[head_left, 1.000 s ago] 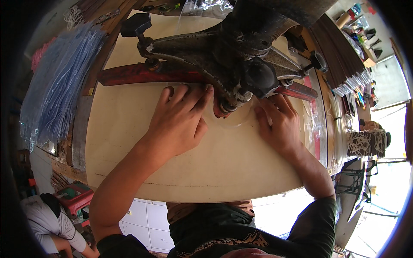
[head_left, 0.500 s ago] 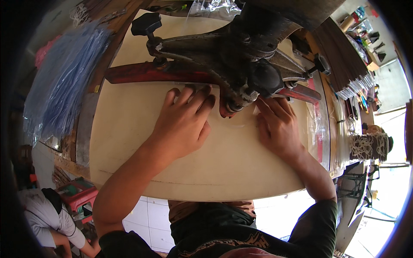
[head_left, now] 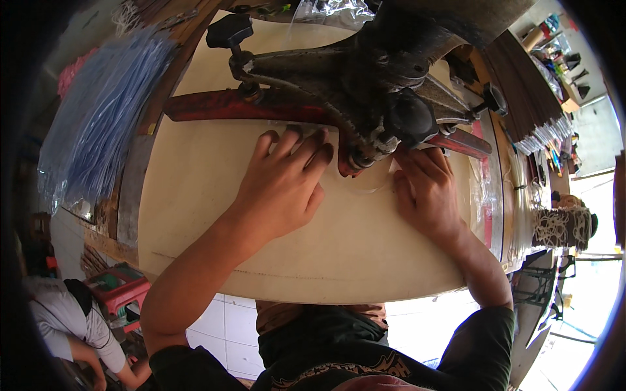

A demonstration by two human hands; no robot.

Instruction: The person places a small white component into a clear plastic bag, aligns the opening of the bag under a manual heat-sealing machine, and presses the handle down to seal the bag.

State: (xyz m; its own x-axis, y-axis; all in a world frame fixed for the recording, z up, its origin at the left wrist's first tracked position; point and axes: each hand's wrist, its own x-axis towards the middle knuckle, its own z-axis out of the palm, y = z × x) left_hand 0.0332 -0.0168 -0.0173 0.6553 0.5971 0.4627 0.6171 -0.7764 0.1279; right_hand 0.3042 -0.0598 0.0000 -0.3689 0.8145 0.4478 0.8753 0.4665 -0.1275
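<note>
Up close, left hand (head_left: 282,189) flat with fingers spread, right hand (head_left: 427,192) flat too, both pressing a clear plastic sheet (head_left: 372,181) onto the beige worktable (head_left: 215,215), under the dark machine head (head_left: 365,85), gripping nothing.

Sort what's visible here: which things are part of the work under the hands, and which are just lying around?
In use:
left hand, flat on the tan sheet
right hand, flat on a clear plastic piece
dark metal machine head over the red bar

Lying about:
bundle of blue strands, left
clear plastic bag, top
spool of pale cord, right
</note>
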